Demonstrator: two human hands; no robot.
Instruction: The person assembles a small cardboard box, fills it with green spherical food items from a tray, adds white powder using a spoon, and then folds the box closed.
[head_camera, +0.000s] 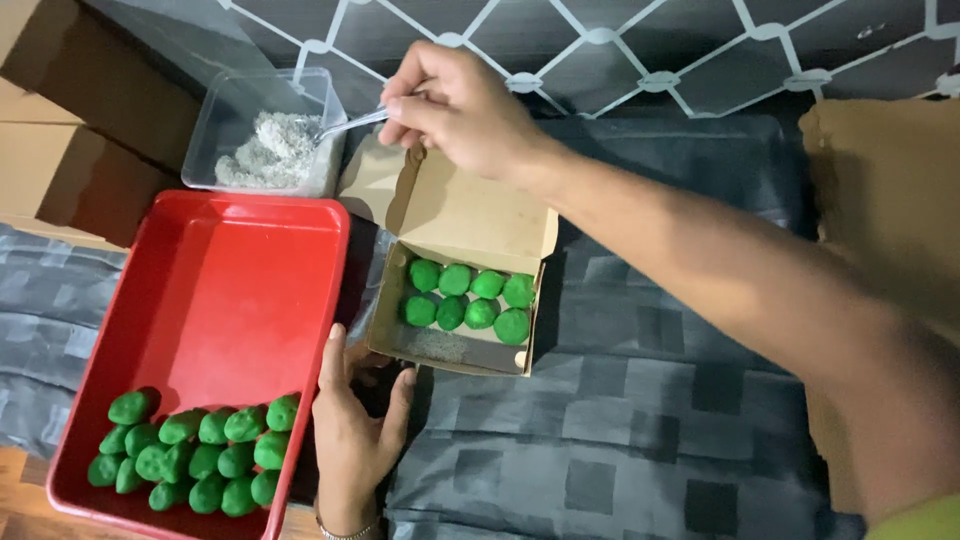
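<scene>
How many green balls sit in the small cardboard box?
8 green balls in the box: four in the back row, four in the front row, packed at the lid end. None seems hidden; the front strip holds only white powder.

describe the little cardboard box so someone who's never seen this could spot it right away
Start at the big red tray. Just to its right, on the grey checked cloth, sits a small brown cardboard box with its lid flipped open. Unlike the tray's loose pile, its green balls sit in two neat rows.

Single head view — steep downward look, close over red tray (330, 215).
</scene>
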